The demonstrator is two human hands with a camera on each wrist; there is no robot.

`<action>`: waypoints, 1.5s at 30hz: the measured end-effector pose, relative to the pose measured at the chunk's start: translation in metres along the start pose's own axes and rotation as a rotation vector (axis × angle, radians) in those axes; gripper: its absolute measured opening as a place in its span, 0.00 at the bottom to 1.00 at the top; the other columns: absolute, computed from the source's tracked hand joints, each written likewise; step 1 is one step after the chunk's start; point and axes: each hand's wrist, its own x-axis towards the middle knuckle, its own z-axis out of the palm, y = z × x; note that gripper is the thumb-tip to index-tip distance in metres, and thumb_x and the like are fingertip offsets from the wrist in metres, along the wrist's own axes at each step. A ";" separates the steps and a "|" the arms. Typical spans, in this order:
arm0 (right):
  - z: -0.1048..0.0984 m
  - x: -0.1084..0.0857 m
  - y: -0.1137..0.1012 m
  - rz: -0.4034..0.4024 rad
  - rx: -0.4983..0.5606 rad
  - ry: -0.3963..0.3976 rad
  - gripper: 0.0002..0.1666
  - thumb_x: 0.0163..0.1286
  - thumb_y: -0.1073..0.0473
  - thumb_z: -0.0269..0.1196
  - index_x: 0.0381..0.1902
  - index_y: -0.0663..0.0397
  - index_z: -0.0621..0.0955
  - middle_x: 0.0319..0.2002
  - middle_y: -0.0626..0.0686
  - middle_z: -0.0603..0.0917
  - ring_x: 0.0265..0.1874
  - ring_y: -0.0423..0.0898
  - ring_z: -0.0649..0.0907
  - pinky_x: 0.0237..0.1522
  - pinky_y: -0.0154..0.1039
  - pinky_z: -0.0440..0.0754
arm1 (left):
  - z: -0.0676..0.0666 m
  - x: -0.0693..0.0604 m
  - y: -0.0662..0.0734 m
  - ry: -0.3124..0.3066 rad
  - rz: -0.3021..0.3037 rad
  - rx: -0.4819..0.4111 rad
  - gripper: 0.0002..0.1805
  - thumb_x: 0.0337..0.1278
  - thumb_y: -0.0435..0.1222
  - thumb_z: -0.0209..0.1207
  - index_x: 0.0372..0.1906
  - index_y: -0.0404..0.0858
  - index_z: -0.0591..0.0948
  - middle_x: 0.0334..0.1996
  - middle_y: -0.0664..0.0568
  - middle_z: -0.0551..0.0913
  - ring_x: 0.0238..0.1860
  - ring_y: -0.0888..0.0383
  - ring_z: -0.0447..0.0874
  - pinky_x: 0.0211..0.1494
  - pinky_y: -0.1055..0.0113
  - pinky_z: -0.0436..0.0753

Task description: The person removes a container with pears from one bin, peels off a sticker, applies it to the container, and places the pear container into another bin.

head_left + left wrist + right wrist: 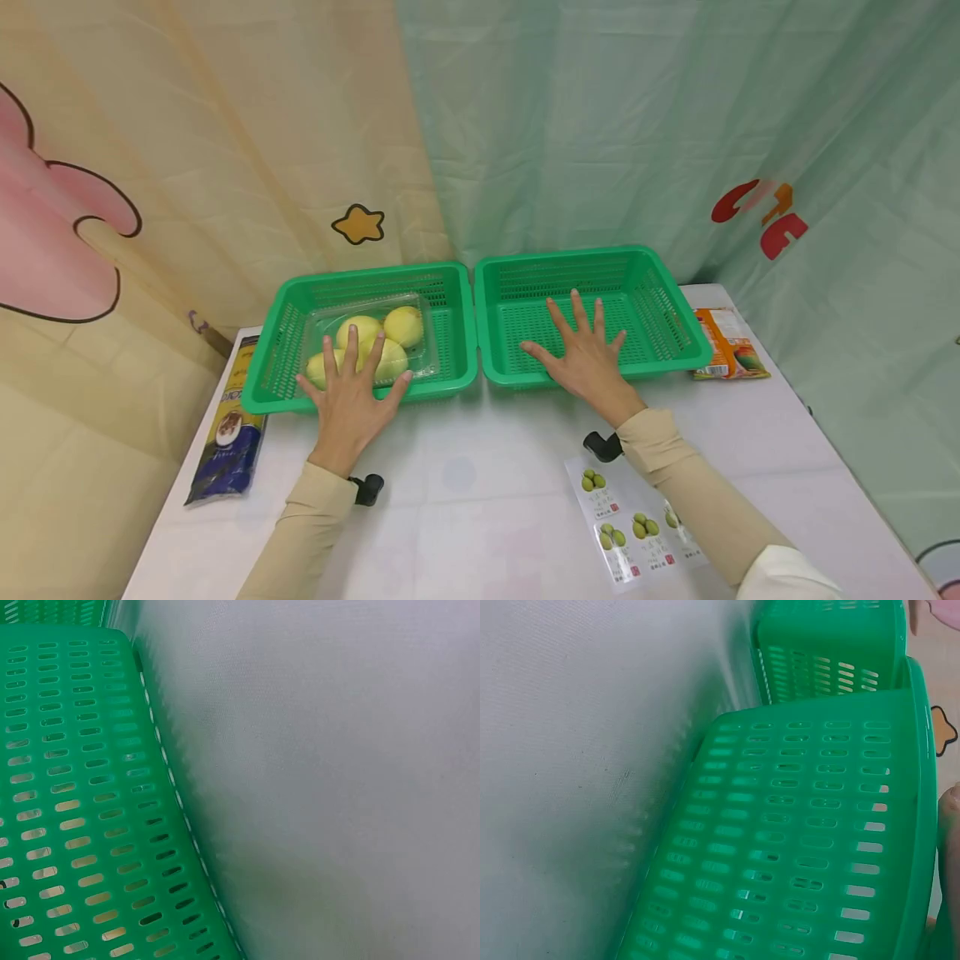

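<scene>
In the head view my left hand (351, 408) is spread with straight fingers over the front rim of the left green basket (469, 333). Behind its fingers, a clear plastic box (429, 333) in that basket holds several yellow-green fruits (403, 326). My right hand (588, 362), fingers also splayed, hovers over or rests at the front edge of the right green basket (517, 380), which has nothing inside. Neither hand holds anything. Each wrist view shows a slotted basket wall, the left one (90, 825) and the right one (795, 825); part of a finger (950, 825) shows in the right wrist view.
A blue and yellow packet (228, 442) lies at the table's left edge. An orange packet (727, 343) lies right of the right basket. A sheet of fruit stickers (626, 533) lies under my right forearm. Patterned curtains (562, 125) hang behind and beside the white table (450, 517).
</scene>
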 end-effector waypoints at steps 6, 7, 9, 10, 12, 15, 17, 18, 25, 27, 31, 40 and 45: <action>0.000 0.001 0.000 0.004 -0.001 -0.008 0.54 0.65 0.17 0.47 0.81 0.28 0.47 0.83 0.52 0.38 0.80 0.67 0.35 0.64 0.87 0.44 | -0.001 0.001 -0.002 -0.009 -0.012 0.002 0.43 0.65 0.66 0.50 0.79 0.54 0.59 0.83 0.44 0.45 0.81 0.31 0.32 0.63 0.14 0.34; 0.000 0.001 0.000 0.004 0.001 -0.006 0.54 0.65 0.17 0.47 0.81 0.29 0.48 0.83 0.52 0.38 0.80 0.67 0.35 0.64 0.86 0.43 | -0.001 0.001 -0.003 -0.004 -0.016 0.004 0.42 0.66 0.65 0.49 0.79 0.54 0.58 0.82 0.44 0.45 0.81 0.31 0.33 0.64 0.14 0.35; 0.001 0.002 0.001 -0.003 0.006 0.006 0.54 0.66 0.18 0.47 0.81 0.31 0.49 0.83 0.52 0.38 0.80 0.67 0.36 0.65 0.86 0.42 | -0.003 0.002 -0.006 0.028 -0.038 -0.015 0.40 0.68 0.62 0.49 0.79 0.52 0.59 0.82 0.42 0.47 0.81 0.31 0.35 0.66 0.15 0.36; 0.001 0.002 0.000 -0.009 0.008 0.017 0.53 0.66 0.18 0.47 0.81 0.33 0.51 0.83 0.53 0.39 0.80 0.67 0.36 0.65 0.86 0.42 | -0.004 0.002 -0.008 0.059 -0.052 -0.031 0.38 0.69 0.60 0.49 0.79 0.51 0.60 0.81 0.41 0.49 0.81 0.31 0.38 0.67 0.16 0.38; 0.001 0.003 -0.002 -0.028 0.022 0.058 0.50 0.69 0.22 0.47 0.80 0.39 0.58 0.83 0.54 0.43 0.81 0.67 0.40 0.66 0.84 0.44 | -0.007 0.004 -0.015 0.145 -0.081 -0.087 0.34 0.71 0.52 0.51 0.77 0.46 0.65 0.78 0.36 0.57 0.79 0.31 0.48 0.71 0.20 0.46; -0.001 0.007 -0.010 -0.079 0.080 0.142 0.39 0.75 0.33 0.52 0.71 0.52 0.72 0.79 0.59 0.58 0.79 0.66 0.54 0.71 0.76 0.54 | -0.012 0.008 -0.028 0.289 -0.105 -0.185 0.26 0.70 0.39 0.55 0.69 0.37 0.73 0.67 0.31 0.71 0.67 0.31 0.67 0.67 0.31 0.63; -0.003 0.009 -0.019 -0.125 0.146 0.174 0.29 0.77 0.42 0.55 0.62 0.59 0.79 0.72 0.62 0.71 0.74 0.65 0.66 0.71 0.68 0.64 | -0.014 0.010 -0.036 0.348 -0.115 -0.219 0.22 0.67 0.33 0.56 0.64 0.32 0.78 0.59 0.29 0.76 0.56 0.32 0.72 0.59 0.37 0.69; -0.003 0.011 -0.026 -0.146 0.195 0.167 0.25 0.77 0.46 0.57 0.58 0.60 0.82 0.67 0.62 0.77 0.70 0.63 0.72 0.70 0.64 0.69 | -0.016 0.011 -0.040 0.367 -0.125 -0.224 0.20 0.67 0.31 0.56 0.62 0.31 0.79 0.56 0.29 0.77 0.52 0.32 0.73 0.54 0.38 0.71; 0.003 0.022 -0.078 -0.178 0.452 -0.006 0.18 0.77 0.51 0.58 0.54 0.54 0.85 0.51 0.55 0.89 0.52 0.54 0.86 0.53 0.51 0.84 | -0.020 0.017 -0.056 0.282 -0.256 -0.201 0.22 0.69 0.34 0.52 0.63 0.30 0.77 0.57 0.26 0.77 0.54 0.28 0.74 0.55 0.31 0.72; 0.009 0.025 -0.092 -0.185 0.481 -0.047 0.17 0.77 0.50 0.57 0.53 0.52 0.85 0.50 0.53 0.89 0.51 0.51 0.86 0.52 0.48 0.84 | -0.022 0.020 -0.059 0.230 -0.281 -0.197 0.23 0.70 0.35 0.51 0.65 0.30 0.76 0.58 0.25 0.76 0.57 0.27 0.74 0.58 0.30 0.71; 0.022 0.033 -0.116 -0.199 0.511 -0.116 0.17 0.78 0.50 0.57 0.54 0.51 0.85 0.51 0.52 0.88 0.53 0.50 0.85 0.53 0.47 0.84 | -0.027 0.024 -0.066 0.140 -0.300 -0.162 0.25 0.71 0.37 0.49 0.67 0.28 0.73 0.57 0.23 0.78 0.56 0.26 0.76 0.55 0.31 0.74; 0.046 0.051 -0.156 -0.111 0.568 -0.181 0.22 0.77 0.53 0.57 0.62 0.57 0.79 0.62 0.57 0.82 0.59 0.54 0.83 0.59 0.48 0.83 | -0.034 0.031 -0.072 0.007 -0.368 -0.102 0.30 0.73 0.43 0.47 0.72 0.32 0.68 0.51 0.24 0.81 0.46 0.26 0.81 0.38 0.37 0.78; 0.059 0.057 -0.170 0.031 0.642 -0.254 0.34 0.76 0.49 0.57 0.74 0.56 0.66 0.72 0.60 0.71 0.71 0.57 0.72 0.69 0.54 0.74 | -0.035 0.034 -0.073 -0.048 -0.412 -0.080 0.31 0.75 0.47 0.43 0.75 0.35 0.66 0.59 0.25 0.78 0.54 0.23 0.77 0.47 0.31 0.76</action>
